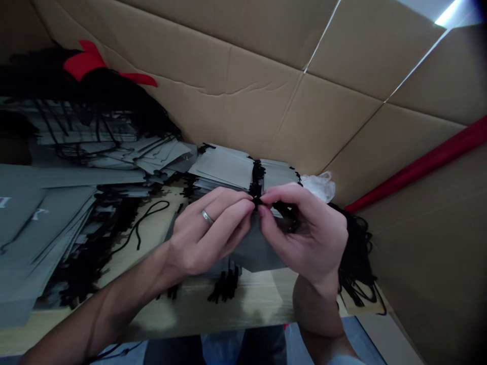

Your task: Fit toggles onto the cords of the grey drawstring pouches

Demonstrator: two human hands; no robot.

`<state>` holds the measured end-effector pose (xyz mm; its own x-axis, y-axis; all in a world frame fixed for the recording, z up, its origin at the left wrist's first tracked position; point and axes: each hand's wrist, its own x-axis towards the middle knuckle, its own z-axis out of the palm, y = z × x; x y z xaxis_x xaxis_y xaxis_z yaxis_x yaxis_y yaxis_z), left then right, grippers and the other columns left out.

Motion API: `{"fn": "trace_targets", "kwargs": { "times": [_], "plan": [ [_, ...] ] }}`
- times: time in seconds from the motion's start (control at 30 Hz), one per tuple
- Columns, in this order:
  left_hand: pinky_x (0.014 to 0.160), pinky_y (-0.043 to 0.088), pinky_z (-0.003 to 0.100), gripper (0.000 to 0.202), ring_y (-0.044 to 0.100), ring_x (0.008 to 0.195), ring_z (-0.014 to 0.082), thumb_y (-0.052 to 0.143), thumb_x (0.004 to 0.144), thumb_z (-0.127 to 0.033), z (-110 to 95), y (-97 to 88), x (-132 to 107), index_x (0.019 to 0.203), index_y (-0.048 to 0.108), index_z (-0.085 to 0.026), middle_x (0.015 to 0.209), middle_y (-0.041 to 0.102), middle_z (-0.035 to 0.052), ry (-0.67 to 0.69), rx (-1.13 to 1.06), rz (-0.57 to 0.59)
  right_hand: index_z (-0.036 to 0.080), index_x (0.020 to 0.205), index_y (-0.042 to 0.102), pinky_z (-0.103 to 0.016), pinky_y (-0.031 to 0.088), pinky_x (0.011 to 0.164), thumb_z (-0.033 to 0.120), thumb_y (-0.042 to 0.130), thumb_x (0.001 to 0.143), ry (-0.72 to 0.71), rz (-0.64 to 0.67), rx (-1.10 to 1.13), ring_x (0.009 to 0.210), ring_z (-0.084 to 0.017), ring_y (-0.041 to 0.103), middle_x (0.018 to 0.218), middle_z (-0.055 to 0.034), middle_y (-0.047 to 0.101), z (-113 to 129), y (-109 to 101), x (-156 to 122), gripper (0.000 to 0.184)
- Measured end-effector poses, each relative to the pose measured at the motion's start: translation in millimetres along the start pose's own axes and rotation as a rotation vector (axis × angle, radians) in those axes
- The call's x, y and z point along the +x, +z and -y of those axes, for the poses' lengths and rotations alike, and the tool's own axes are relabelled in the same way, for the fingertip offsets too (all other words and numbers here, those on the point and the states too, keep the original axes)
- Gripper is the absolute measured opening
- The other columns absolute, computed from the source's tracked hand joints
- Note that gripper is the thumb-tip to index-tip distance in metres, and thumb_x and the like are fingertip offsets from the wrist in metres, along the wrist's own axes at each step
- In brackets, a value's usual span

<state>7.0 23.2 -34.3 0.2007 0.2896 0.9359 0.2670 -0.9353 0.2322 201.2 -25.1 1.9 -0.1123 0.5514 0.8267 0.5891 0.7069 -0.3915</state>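
Note:
My left hand [213, 230], with a ring on one finger, is closed in a pinch at the centre of the view. My right hand [310, 228] pinches from the other side, thumb against forefinger. Between the two sets of fingertips is a small dark bit of black cord [256, 199]; its exact shape is hidden by the fingers. A flat grey bag [258, 251] lies under and between the hands. Just behind them are stacks of grey bags [224, 166] with black cord ends along their edges.
Larger grey bags [23, 223] are piled at left, with a loose black cord [140, 223] beside them. Black cords with a red strip [85, 63] top the back-left pile. More black cords [357, 253] hang at right, near clear plastic [321, 186]. Cardboard walls [243, 76] enclose the table [258, 299].

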Motion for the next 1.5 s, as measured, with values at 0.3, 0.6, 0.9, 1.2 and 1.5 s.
{"fn": "trace_targets", "kwargs": {
  "times": [0.3,0.6,0.9,1.2,1.5],
  "plan": [
    [0.075,0.073,0.030,0.024,0.086,0.085,0.0196,0.085,0.096,-0.007,-5,-10.7,16,0.105,0.083,-0.029,0.099,0.089,0.0026,-0.016,-0.090,0.012,0.029,0.111,0.077,-0.037,0.068,0.080,0.006,0.078,0.098,-0.019,0.010,0.053,0.087,-0.019,0.079,0.099,-0.0007,0.084,3,-3,-1,0.027],
    [0.075,0.071,0.029,0.028,0.086,0.085,0.0190,0.088,0.089,-0.004,-3,-8.5,14,0.104,0.083,-0.028,0.097,0.087,0.0003,-0.069,-0.208,-0.015,0.027,0.110,0.078,-0.036,0.068,0.081,0.004,0.077,0.096,-0.036,-0.003,0.101,0.088,-0.019,0.079,0.099,-0.0012,0.084,3,-1,0,0.026],
    [0.085,0.073,0.035,0.030,0.088,0.093,0.0218,0.086,0.093,-0.008,2,-10.5,14,0.111,0.089,-0.032,0.104,0.090,0.0002,-0.150,-0.335,0.019,0.027,0.110,0.079,-0.037,0.068,0.079,0.005,0.077,0.099,0.001,0.005,0.117,0.088,-0.019,0.078,0.099,-0.0015,0.084,2,-5,1,0.025],
    [0.089,0.073,0.035,0.043,0.088,0.094,0.0211,0.085,0.097,-0.006,5,-18.4,14,0.126,0.089,-0.038,0.108,0.091,-0.0024,-0.144,-0.309,0.073,0.029,0.111,0.081,-0.040,0.067,0.078,0.006,0.076,0.102,0.018,0.017,0.145,0.090,-0.021,0.079,0.100,-0.0021,0.085,1,-7,1,0.026],
    [0.087,0.072,0.023,0.035,0.088,0.099,0.0175,0.084,0.098,-0.003,8,-26.4,17,0.122,0.088,-0.027,0.117,0.091,0.0026,0.016,-0.171,0.126,0.028,0.111,0.083,-0.030,0.066,0.079,0.006,0.082,0.101,0.121,0.037,0.198,0.089,-0.016,0.081,0.100,0.0015,0.086,2,-9,-1,0.024]
  ]
}}
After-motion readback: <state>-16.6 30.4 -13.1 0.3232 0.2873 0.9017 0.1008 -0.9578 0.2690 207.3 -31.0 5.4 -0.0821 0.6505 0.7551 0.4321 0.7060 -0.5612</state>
